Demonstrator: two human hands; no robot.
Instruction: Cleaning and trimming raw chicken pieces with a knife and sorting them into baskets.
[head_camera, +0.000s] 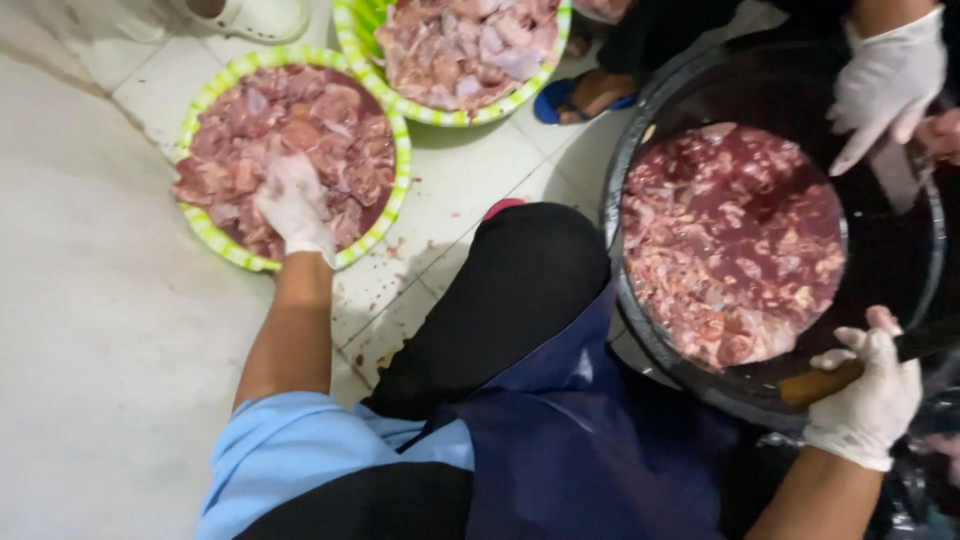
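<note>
Raw meat pieces (300, 120) fill a green-striped basin (215, 240) on the tiled floor (470, 190), left of the black tub (640, 330). Left hand (295, 205), gloved, lies half-curled on that meat; whether it grips a piece is unclear. Right hand (868, 395) is closed around a wooden-handled knife (830, 380) at the tub's near rim. Another person's gloved hand (885, 80) hovers over the tub's far side.

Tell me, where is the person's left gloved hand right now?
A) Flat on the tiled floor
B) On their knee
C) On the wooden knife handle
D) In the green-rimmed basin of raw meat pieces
D: the left hand sits among the meat in the green-rimmed basin; the right hand grips the wooden knife handle.
</note>
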